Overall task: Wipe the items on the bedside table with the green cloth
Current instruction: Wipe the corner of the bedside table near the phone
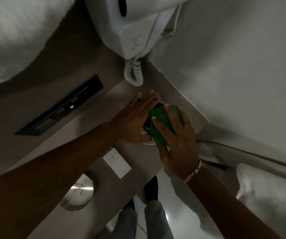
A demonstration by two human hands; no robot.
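Green cloth (163, 123) was pressed under the right hand (176, 140), whose fingers (157, 125) were spread flat over it rather than curled round it, so the cloth was pinned by the palm and fingers against a dark object (146, 127) on the bedside table (176, 100). What that object was could not be told, since most of it was hidden by both hands. The left hand (135, 118) was laid against the object's left side with fingers extended and close together; whether it was truly gripped could not be told. A pale round edge (149, 143) was seen just below the hands. A chain bracelet (193, 172) was worn on the right wrist. A white wall-mounted handset unit (130, 31) with a coiled cord (135, 73) was seen above the table. A white card (117, 162) was lying on the table near the left forearm, and a shiny round metal item (78, 192) was seen lower left.
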